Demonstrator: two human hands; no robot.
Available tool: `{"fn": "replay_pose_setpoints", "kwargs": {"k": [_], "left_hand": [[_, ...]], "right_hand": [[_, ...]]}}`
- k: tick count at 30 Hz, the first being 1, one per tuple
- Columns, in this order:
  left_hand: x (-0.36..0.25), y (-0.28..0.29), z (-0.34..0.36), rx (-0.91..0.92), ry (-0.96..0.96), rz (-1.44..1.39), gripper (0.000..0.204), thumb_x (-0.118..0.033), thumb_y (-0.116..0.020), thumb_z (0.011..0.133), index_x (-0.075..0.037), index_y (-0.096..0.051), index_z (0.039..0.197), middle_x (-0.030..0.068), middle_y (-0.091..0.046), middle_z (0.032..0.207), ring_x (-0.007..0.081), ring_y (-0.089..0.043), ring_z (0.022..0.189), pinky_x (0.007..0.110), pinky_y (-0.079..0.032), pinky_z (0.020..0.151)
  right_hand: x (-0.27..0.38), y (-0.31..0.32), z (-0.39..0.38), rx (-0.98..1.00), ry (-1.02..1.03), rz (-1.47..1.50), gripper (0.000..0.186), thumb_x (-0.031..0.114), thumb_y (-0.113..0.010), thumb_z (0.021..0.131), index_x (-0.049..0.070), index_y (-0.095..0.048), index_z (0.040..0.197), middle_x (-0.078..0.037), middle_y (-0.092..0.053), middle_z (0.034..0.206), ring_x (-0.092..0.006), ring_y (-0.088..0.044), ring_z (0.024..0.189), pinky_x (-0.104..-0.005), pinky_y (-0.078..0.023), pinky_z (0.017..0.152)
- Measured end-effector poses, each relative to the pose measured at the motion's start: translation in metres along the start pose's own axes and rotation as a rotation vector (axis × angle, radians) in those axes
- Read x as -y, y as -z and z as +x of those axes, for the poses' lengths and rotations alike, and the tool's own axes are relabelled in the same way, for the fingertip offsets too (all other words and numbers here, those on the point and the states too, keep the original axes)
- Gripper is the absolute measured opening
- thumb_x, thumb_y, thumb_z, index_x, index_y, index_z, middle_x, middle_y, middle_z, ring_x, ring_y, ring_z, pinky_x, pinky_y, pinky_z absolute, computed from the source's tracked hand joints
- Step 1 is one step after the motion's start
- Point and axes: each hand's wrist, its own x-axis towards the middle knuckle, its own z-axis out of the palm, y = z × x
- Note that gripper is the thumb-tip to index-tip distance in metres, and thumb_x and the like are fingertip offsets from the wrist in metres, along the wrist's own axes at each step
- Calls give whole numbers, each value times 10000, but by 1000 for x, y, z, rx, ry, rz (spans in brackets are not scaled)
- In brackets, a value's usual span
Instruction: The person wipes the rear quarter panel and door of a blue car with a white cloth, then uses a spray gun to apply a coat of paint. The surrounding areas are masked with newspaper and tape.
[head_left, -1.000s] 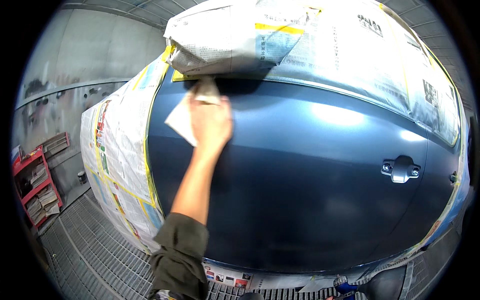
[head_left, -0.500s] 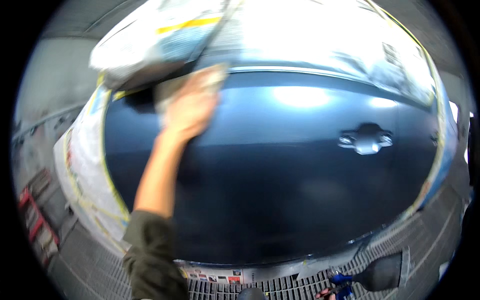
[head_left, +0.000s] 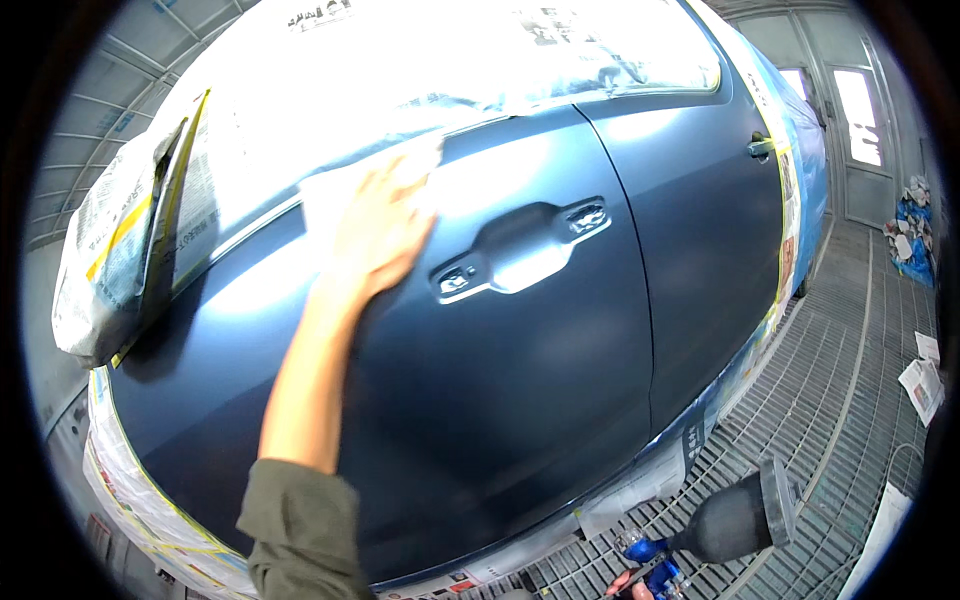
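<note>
My left hand (head_left: pixel 382 225) presses a pale wiping cloth (head_left: pixel 322 205) against the upper part of a dark blue-grey car door (head_left: pixel 500 385). The fingers lie over the cloth, just left of the handle recess (head_left: pixel 525 245) and below the masked window. At the lower edge, my right hand (head_left: pixel 630 583), mostly cut off, grips a spray gun (head_left: pixel 660 570) with a blue body. The gun's dark cup (head_left: pixel 728 520) points up and to the right over the floor grating.
Masking sheet (head_left: pixel 450 50) covers the window, and a paper-wrapped mirror (head_left: pixel 110 290) juts out at left. A rear door panel (head_left: pixel 700 230) adjoins at right. Metal floor grating (head_left: pixel 800 400) runs alongside, with paper (head_left: pixel 922 388) and crumpled waste (head_left: pixel 910 235) at far right.
My left hand with the cloth has moved from beside the wrapped mirror along the door's top to near the handle recess. The view has swung right; the spray gun stays low.
</note>
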Motion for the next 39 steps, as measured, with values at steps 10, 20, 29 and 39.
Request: {"fn": "replay_pose_setpoints", "kwargs": {"k": [10, 20, 29, 39], "left_hand": [[-128, -107, 135, 57, -129, -37, 584, -403, -349, 976, -76, -352, 1460, 102, -306, 1542, 242, -226, 1449, 400, -152, 1191], [-4, 3, -50, -21, 82, 94, 536, -336, -440, 976, -53, -404, 1430, 154, -372, 1496, 277, -299, 1418, 422, -181, 1178], [173, 167, -316, -253, 528, 118, 511, -295, -462, 945, 18, -482, 1349, 205, -491, 1374, 340, -402, 1321, 399, -231, 1139], [5, 17, -238, -369, 111, -196, 700, -333, -668, 796, -44, -444, 1392, 160, -418, 1452, 293, -308, 1410, 429, -209, 1177]], "right_hand": [[48, 14, 11, -43, -129, 122, 329, 408, -502, 980, 102, -567, 1082, -33, -597, 886, -162, -576, 710, -312, -481, 590], [30, -7, 1, -18, -88, 23, 368, 430, -509, 973, 98, -548, 1127, -28, -586, 922, -136, -550, 758, -295, -483, 598], [-2, -29, -8, 12, -129, -29, 376, 409, -569, 943, 67, -609, 1095, -43, -637, 937, -171, -602, 831, -305, -491, 656], [-11, -59, -19, 69, -158, -195, 391, 450, -558, 941, 90, -639, 1070, -34, -655, 938, -143, -572, 766, -311, -476, 624]]}}
